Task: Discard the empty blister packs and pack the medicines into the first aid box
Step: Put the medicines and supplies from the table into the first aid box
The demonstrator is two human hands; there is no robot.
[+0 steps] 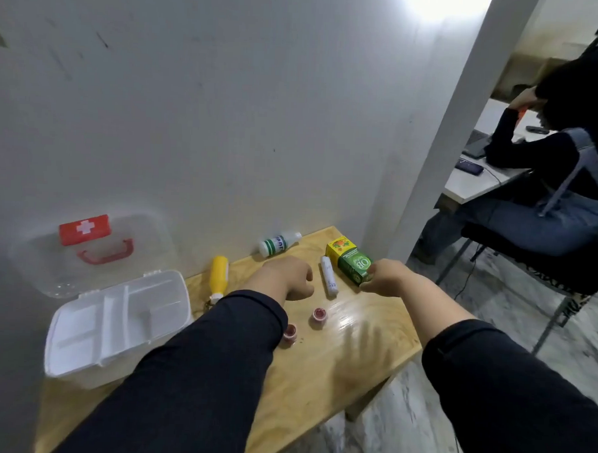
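The white first aid box (79, 360) stands open at the table's left, its clear lid (42, 270) with a red cross and red handle leaning on the wall. My right hand (386, 277) grips a green and yellow medicine carton (349, 261) at the table's far right. My left hand (288, 277) hovers with curled fingers above the middle of the table, holding nothing that I can see. A white tube (329, 276) lies between the hands. A yellow bottle (218, 278) and a white bottle with green label (279, 244) lie near the wall. Two small red-capped jars (319, 317) (290, 332) stand below my left wrist.
The small wooden table (336, 365) stands against a white wall, with marbled floor to its right. A white pillar (449, 130) rises behind the table's far corner. Beyond it, a person sits on a black chair (536, 257) at another desk.
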